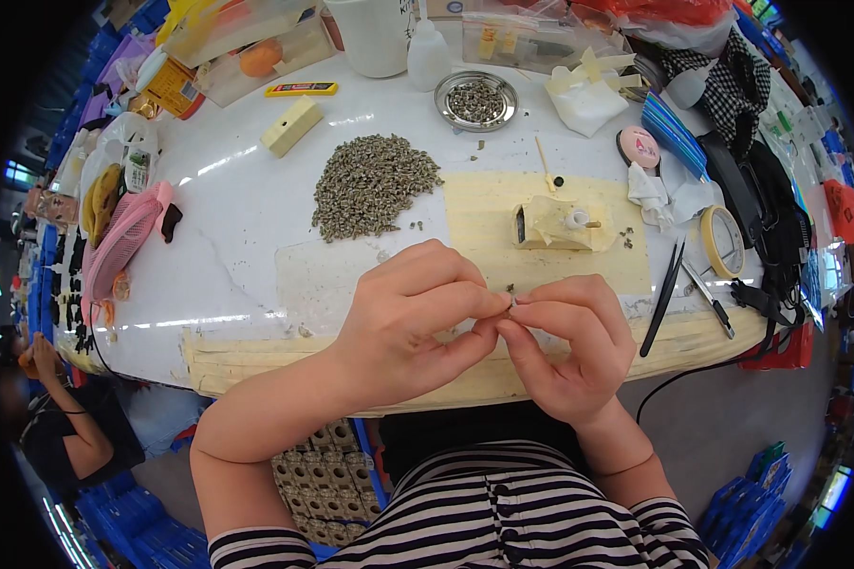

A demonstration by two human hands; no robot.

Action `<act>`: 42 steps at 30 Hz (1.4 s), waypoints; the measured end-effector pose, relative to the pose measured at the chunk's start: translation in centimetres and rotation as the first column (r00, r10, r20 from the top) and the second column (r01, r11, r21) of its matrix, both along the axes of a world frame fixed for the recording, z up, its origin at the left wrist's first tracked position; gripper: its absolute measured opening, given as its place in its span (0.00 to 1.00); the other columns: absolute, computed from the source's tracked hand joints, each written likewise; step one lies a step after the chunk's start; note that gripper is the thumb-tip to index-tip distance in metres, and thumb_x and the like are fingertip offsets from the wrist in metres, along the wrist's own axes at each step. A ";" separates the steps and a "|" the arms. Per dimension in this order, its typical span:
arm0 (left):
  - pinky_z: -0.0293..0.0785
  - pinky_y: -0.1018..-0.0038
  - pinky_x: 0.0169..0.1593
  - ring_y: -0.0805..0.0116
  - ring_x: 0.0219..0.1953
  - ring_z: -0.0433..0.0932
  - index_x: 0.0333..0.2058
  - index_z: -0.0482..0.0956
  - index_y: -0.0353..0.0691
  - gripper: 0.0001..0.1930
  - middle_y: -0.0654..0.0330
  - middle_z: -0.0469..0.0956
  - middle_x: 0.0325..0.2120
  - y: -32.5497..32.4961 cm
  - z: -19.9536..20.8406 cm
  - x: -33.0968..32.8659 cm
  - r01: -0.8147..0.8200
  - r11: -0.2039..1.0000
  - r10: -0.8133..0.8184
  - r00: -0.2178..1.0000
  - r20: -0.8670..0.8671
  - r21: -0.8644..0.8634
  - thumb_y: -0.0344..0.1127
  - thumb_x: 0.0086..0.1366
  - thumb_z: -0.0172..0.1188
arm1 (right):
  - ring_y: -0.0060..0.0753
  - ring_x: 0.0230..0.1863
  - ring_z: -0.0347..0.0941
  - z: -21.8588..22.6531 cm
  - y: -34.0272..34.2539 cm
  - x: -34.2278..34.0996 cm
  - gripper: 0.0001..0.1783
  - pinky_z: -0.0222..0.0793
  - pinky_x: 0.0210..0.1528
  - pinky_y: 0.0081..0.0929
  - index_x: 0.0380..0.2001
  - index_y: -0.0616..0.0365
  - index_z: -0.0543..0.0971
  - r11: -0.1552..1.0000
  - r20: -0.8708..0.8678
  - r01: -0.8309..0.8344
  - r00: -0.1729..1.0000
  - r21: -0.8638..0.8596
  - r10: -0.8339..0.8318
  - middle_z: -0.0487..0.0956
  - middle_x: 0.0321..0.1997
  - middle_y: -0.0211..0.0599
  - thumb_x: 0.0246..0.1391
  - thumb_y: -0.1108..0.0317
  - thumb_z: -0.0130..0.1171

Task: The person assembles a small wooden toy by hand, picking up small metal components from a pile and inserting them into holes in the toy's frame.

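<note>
Pinched one tiny grey metal part (510, 290) between closed fingertips of bare left hand (413, 318) and right hand (576, 351), by taped near edge of glossy white desk (228, 228). Counted one heap of small grey parts (370, 185), one round silver dish (510, 100) nearer far edge, one cream tape roll (709, 237) by right edge. Saw grey floor (721, 408), blue plastic crates (745, 512).
</note>
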State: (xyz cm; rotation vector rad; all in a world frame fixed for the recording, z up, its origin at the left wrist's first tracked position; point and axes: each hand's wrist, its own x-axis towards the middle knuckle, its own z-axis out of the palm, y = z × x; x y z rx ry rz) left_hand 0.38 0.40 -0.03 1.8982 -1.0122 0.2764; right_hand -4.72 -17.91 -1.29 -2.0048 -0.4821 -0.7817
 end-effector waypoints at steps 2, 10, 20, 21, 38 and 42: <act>0.71 0.77 0.28 0.69 0.27 0.77 0.31 0.85 0.37 0.12 0.61 0.79 0.26 0.0 0.0 0.1 -0.004 1.000 0.003 1.000 -0.026 -0.011 0.19 0.46 0.70 | 0.34 0.28 0.75 0.1 0.0 0.2 0.12 0.69 0.28 0.27 0.29 0.57 0.82 0.998 0.060 -0.013 0.998 -0.060 0.016 0.79 0.29 0.34 0.39 0.78 0.73; 0.71 0.77 0.29 0.69 0.27 0.77 0.32 0.86 0.37 0.13 0.61 0.79 0.26 0.0 0.2 0.0 -0.014 0.997 0.010 0.999 -0.047 -0.082 0.18 0.46 0.70 | 0.35 0.29 0.76 -0.1 -0.2 0.1 0.10 0.71 0.31 0.28 0.32 0.60 0.83 0.999 -0.078 0.011 0.997 0.032 -0.008 0.81 0.30 0.37 0.43 0.78 0.71; 0.70 0.77 0.27 0.70 0.27 0.76 0.33 0.86 0.39 0.14 0.62 0.79 0.26 -0.1 0.0 -0.1 0.002 0.998 0.000 0.999 0.046 -0.058 0.18 0.45 0.70 | 0.36 0.29 0.76 -0.1 -0.7 0.0 0.07 0.71 0.31 0.27 0.29 0.62 0.81 0.989 -0.203 -0.055 0.976 0.140 0.083 0.81 0.29 0.39 0.45 0.79 0.70; 0.70 0.77 0.27 0.70 0.27 0.76 0.33 0.86 0.39 0.14 0.62 0.79 0.26 -0.2 0.0 0.0 0.001 0.998 0.001 0.999 0.044 -0.055 0.18 0.45 0.70 | 0.36 0.29 0.75 -0.1 -0.6 0.0 0.08 0.70 0.31 0.27 0.29 0.62 0.81 0.992 -0.173 -0.044 0.983 0.119 0.065 0.80 0.29 0.38 0.44 0.79 0.70; 0.71 0.76 0.28 0.69 0.27 0.76 0.32 0.86 0.38 0.13 0.62 0.79 0.26 -0.1 0.1 0.0 0.024 0.997 -0.023 0.999 0.025 -0.069 0.18 0.45 0.71 | 0.37 0.28 0.74 -0.2 -0.4 0.1 0.04 0.69 0.32 0.28 0.29 0.63 0.79 0.989 -0.200 -0.057 0.976 0.134 0.083 0.80 0.29 0.37 0.51 0.79 0.65; 0.71 0.76 0.28 0.69 0.27 0.76 0.32 0.86 0.38 0.13 0.62 0.79 0.26 -0.2 0.1 -0.1 0.022 0.997 -0.019 0.999 0.039 -0.069 0.19 0.45 0.71 | 0.37 0.28 0.74 -0.2 -0.5 0.1 0.05 0.69 0.30 0.28 0.29 0.62 0.80 0.992 -0.161 -0.059 0.984 0.112 0.077 0.80 0.28 0.37 0.49 0.78 0.67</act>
